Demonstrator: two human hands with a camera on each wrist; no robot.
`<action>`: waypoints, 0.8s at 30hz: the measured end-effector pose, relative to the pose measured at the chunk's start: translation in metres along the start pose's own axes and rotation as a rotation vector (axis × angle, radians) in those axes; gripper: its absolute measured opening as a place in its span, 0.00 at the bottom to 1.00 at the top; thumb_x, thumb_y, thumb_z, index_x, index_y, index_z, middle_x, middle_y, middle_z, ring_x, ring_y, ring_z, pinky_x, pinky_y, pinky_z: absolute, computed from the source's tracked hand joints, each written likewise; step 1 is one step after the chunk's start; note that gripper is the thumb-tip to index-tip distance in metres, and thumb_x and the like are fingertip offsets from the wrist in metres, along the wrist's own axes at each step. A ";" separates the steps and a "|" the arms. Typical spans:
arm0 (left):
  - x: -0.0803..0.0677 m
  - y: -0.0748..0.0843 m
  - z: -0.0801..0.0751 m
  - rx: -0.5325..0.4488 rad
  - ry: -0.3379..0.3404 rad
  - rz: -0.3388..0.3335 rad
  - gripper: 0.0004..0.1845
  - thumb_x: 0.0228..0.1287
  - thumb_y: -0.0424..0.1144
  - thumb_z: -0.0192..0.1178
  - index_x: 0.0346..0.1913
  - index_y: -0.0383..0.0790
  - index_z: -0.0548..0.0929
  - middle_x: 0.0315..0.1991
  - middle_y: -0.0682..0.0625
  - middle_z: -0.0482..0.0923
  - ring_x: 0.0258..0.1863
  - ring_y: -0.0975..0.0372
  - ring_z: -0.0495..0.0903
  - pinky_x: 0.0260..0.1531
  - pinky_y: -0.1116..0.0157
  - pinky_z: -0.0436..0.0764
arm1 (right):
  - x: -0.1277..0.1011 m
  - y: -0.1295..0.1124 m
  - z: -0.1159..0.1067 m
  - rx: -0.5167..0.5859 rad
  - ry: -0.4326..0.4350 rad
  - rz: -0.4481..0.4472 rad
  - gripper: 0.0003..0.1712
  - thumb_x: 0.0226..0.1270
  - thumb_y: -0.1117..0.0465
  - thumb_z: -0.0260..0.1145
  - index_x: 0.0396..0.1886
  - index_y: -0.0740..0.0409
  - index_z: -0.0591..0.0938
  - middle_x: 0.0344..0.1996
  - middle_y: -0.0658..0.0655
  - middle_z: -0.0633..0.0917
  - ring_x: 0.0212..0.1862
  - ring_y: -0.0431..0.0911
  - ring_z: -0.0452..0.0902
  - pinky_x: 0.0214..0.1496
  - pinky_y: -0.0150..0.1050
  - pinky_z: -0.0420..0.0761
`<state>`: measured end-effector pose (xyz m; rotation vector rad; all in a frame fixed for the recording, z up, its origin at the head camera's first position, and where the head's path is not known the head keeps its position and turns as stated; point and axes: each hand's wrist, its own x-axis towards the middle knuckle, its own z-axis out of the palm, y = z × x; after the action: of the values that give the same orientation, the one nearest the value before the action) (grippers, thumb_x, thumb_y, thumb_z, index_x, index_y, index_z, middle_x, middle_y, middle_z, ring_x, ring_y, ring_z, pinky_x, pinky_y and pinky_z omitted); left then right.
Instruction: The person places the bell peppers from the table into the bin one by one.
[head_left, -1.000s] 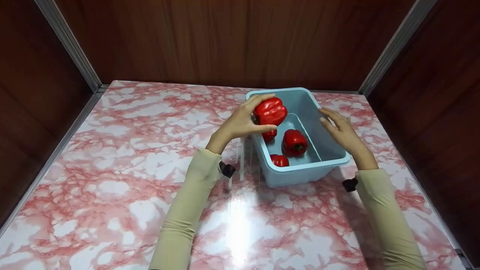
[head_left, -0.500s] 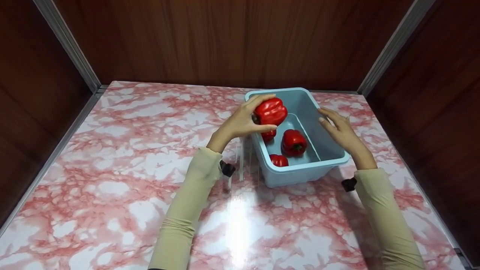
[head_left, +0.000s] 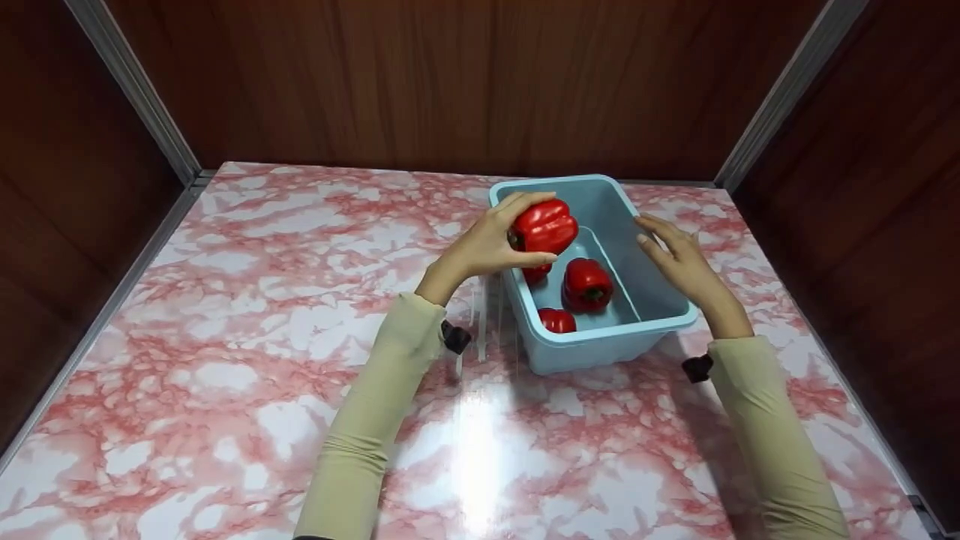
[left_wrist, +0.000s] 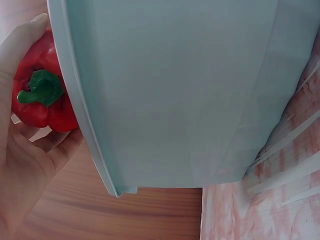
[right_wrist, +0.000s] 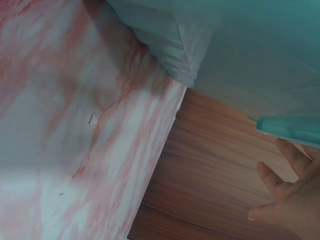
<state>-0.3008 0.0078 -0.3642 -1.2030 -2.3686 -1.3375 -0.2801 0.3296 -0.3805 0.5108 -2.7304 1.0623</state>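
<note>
Entry, near to far. Item one: pink-and-white marbled worktop (head_left: 225,360), one, bearing everything else. Item two: light blue plastic bin (head_left: 600,349), one, standing toward the far right of the worktop. Item three: loose red bell peppers on the bin floor, three counted: one at the near end (head_left: 556,320), one upright in the middle (head_left: 587,284), and one (head_left: 535,273) partly hidden under the raised pepper. Item four: red bell pepper (head_left: 545,225) in transit, one, held over the bin's left rim and not yet down among the others; total peppers, four. My left hand (head_left: 487,244) grasps this pepper, thumb beneath, fingers curled over the top. My right hand (head_left: 679,255) is released, fingers straight, at the bin's right wall; I cannot tell whether it touches. Step judged in hand: lowering the fourth pepper into the bin. The next move calls for clearing the rim, finding free floor and letting go low.
</note>
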 end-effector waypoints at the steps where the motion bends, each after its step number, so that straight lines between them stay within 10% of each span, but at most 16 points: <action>1: 0.000 0.000 0.000 -0.002 -0.002 0.002 0.41 0.46 0.56 0.69 0.65 0.56 0.65 0.60 0.55 0.67 0.55 0.66 0.69 0.52 0.70 0.75 | 0.000 0.000 0.000 -0.002 -0.005 0.006 0.28 0.71 0.48 0.51 0.67 0.54 0.66 0.68 0.62 0.63 0.71 0.59 0.50 0.66 0.64 0.26; 24: 0.002 -0.005 0.004 0.027 -0.032 -0.007 0.41 0.47 0.56 0.69 0.65 0.56 0.65 0.59 0.54 0.67 0.55 0.66 0.70 0.52 0.69 0.74 | 0.001 0.000 0.001 0.005 -0.010 0.011 0.28 0.71 0.48 0.52 0.67 0.53 0.67 0.68 0.61 0.62 0.71 0.58 0.50 0.66 0.65 0.27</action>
<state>-0.3050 0.0107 -0.3685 -1.2189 -2.4077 -1.2935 -0.2807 0.3291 -0.3809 0.5043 -2.7431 1.0719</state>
